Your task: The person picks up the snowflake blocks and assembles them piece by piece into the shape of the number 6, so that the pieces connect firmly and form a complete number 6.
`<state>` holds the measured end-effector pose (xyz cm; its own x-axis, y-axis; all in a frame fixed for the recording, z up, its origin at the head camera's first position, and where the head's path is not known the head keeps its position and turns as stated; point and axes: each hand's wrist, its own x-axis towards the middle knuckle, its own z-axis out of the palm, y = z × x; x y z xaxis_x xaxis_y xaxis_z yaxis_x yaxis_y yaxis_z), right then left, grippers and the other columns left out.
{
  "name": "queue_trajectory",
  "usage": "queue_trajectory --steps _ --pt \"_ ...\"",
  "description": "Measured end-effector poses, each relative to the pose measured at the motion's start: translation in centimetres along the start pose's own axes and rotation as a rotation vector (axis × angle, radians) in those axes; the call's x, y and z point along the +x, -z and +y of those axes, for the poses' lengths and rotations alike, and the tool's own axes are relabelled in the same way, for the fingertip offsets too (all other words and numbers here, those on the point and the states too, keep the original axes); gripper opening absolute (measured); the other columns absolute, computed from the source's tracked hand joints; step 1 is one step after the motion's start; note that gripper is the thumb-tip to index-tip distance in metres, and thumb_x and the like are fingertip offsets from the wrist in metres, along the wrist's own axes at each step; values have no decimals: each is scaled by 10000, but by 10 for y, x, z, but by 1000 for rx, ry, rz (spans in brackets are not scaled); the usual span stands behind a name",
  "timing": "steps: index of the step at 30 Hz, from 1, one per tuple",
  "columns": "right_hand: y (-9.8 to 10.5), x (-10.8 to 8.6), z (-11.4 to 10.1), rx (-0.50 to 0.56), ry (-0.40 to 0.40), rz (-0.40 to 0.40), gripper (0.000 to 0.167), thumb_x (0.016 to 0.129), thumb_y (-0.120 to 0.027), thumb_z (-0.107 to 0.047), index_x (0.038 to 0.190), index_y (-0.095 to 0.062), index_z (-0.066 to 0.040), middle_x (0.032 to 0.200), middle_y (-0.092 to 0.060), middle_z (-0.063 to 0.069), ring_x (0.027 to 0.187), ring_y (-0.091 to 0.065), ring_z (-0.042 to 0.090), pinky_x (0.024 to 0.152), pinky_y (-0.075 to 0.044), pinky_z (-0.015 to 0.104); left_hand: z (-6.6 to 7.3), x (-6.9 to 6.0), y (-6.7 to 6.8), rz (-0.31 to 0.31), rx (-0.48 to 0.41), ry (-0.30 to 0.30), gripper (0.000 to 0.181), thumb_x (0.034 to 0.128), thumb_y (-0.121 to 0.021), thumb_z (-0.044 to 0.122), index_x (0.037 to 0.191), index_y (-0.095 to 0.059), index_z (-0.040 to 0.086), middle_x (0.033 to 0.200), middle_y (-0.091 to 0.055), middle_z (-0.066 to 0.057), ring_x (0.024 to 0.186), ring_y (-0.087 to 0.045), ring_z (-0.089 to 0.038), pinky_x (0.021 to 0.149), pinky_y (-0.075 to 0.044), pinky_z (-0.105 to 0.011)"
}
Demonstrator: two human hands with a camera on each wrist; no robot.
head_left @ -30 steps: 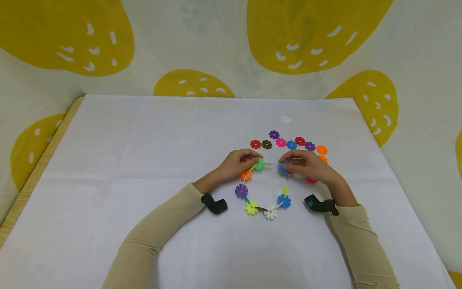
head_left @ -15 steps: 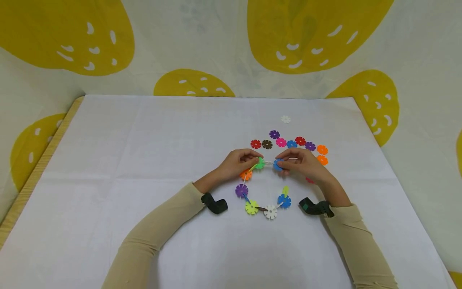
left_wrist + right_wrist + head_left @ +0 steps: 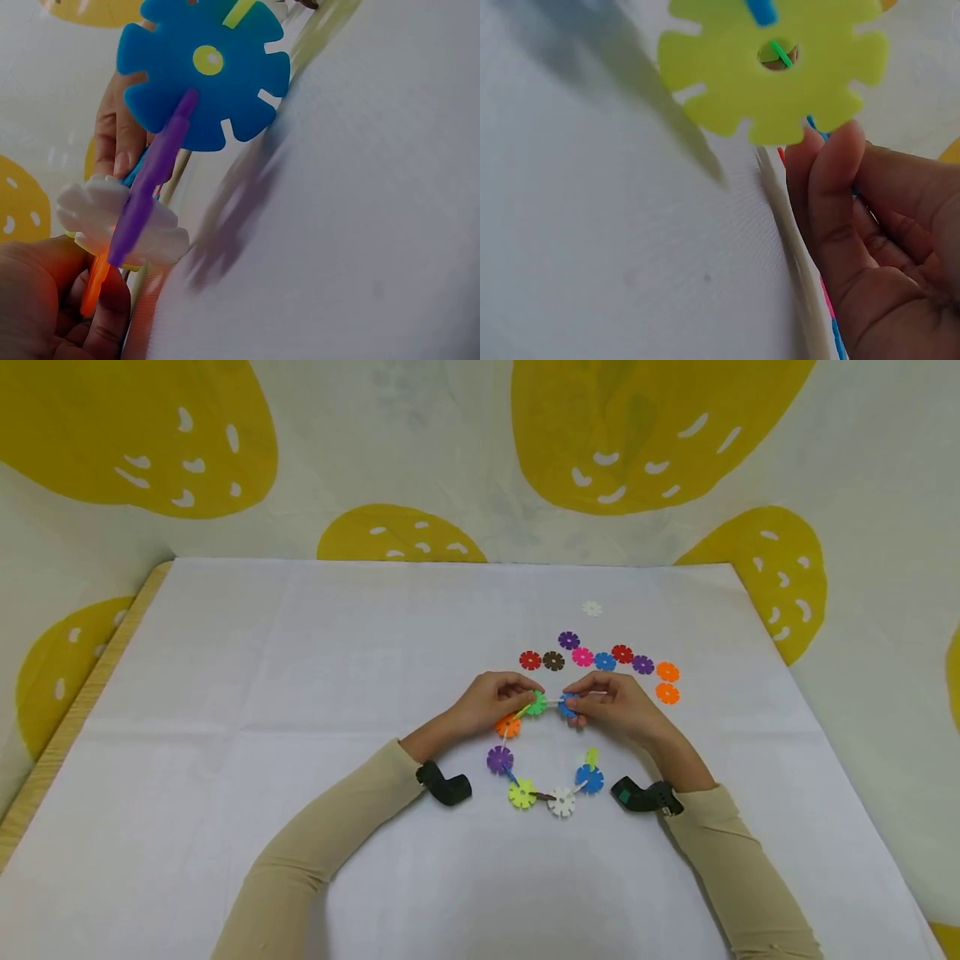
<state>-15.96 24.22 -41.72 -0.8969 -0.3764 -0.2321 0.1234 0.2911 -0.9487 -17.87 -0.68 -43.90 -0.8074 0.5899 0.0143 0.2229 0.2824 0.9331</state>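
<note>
White cloth [image 3: 300,860] spreads beneath an unclosed, curving chain of notched discs [image 3: 517,796]. My left hand [image 3: 491,700] pinches the green disc [image 3: 538,703] near its far end; my right hand [image 3: 618,706] pinches a blue disc [image 3: 565,706], no longer apart: it now meets the edge-on white disc [image 3: 552,702] between them, so the chain seems to gain a link.

A yellow-patterned backdrop [image 3: 442,435] rises behind a white tablecloth [image 3: 360,635].
</note>
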Motion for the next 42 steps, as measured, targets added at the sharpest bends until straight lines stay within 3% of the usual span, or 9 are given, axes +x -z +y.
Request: queue_trajectory --steps 13,25,35,39,42 --pt "2 2 2 -14 42 -63 267 928 -643 -20 1133 -608 149 878 -711 63 672 -686 159 762 -554 231 0 -1 2 -31 -3 -1 228 980 -601 145 1144 -701 24 997 -713 -96 771 -600 -106 715 -491 -197" --pt "1 2 3 63 49 -73 287 922 -634 18 1140 -574 195 882 -719 32 666 -683 148 706 -565 242 7 -1 5 -43 -12 3 225 977 -607 147 1131 -707 18 1005 -714 -102 771 -586 -112 725 -486 -194" --pt "5 3 -1 -107 -11 -14 333 977 -610 -158 1267 -626 4 976 -702 106 815 -691 192 855 -514 194 0 0 3 -10 -79 10 226 977 -605 174 1125 -670 15 1005 -687 -90 836 -601 -129 763 -488 -210" --pt "4 3 -2 -67 -6 -15 342 962 -634 -157 1253 -611 19 1076 -672 96 886 -701 190 866 -520 222 -1 1 1 -5 -113 30 214 976 -611 196 1090 -660 21 994 -679 -85 831 -597 -134 756 -484 -215" --pt "0 4 -2 -30 10 -27 319 945 -655 -131 1192 -609 65 1037 -693 82 879 -709 190 841 -540 253 -1 2 -1 -18 -118 35 227 972 -620 201 1122 -660 35 1012 -677 -80 849 -606 -133 774 -490 -218"
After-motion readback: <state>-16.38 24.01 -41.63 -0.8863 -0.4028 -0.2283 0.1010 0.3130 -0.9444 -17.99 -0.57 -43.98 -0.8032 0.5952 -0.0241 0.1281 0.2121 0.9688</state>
